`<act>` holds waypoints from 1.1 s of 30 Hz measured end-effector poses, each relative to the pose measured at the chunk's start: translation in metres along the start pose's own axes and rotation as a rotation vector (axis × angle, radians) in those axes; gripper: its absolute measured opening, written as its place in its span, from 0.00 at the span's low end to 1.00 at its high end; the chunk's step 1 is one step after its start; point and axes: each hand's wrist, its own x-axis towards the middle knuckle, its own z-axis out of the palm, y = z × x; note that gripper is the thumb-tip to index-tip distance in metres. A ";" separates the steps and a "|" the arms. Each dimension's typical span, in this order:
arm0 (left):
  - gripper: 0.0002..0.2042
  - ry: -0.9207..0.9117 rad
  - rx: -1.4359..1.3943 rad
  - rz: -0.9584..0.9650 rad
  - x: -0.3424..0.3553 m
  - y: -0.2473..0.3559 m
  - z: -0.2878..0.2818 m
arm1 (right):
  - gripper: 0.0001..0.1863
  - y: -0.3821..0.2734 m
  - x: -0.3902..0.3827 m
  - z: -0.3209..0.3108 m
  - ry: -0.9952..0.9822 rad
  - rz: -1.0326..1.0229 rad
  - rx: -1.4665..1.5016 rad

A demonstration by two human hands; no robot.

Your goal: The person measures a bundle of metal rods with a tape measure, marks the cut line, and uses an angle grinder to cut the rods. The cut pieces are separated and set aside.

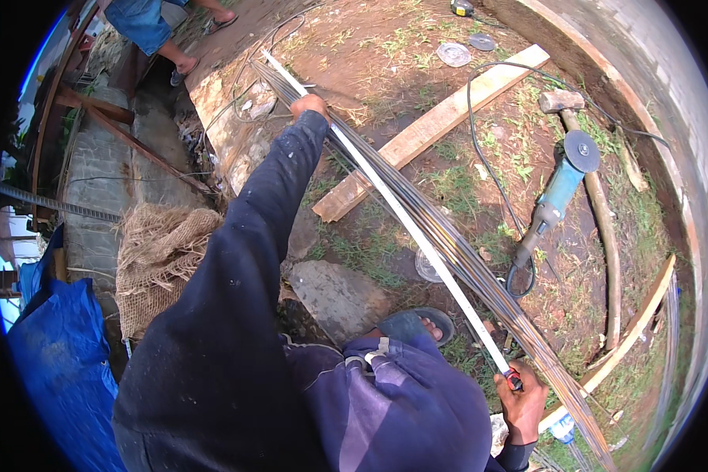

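The red-and-black tape measure case [514, 381] is held in the right hand [525, 403], with the fingers closed about it near the lower ends of the rods. From the case, the long white tape blade [448, 277] is drawn out diagonally along the bundle of thin, rust-brown steel rods [484, 287]. The left hand [311, 106] is placed over blade and rods near their upper ends; whether its fingers are closed around either cannot be told. The blade's tip is seen beyond that hand.

The bundle is laid across a pale, rough wooden plank [448, 118]. To its right, a teal angle grinder with a dark disc [560, 189] is noted beside a wooden-handled sledgehammer [562, 101].

The blade is judged light, springy and easily kinked; it is best held flat at its tip and by the case. The rods are judged stiff singly but heavy and inclined to slide together; they are best gripped at two well-separated points, clear of the cut ends, which may be sharp.
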 end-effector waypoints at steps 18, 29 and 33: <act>0.13 0.172 0.087 0.187 0.166 -0.100 0.032 | 0.14 0.092 -0.106 -0.090 0.155 -0.072 -0.308; 0.14 0.195 -0.911 0.068 0.294 -0.139 0.149 | 0.13 0.051 -0.074 -0.068 0.205 -0.078 -0.402; 0.14 0.360 -0.753 0.154 0.297 -0.174 0.103 | 0.13 0.051 -0.064 -0.067 0.266 -0.191 -0.292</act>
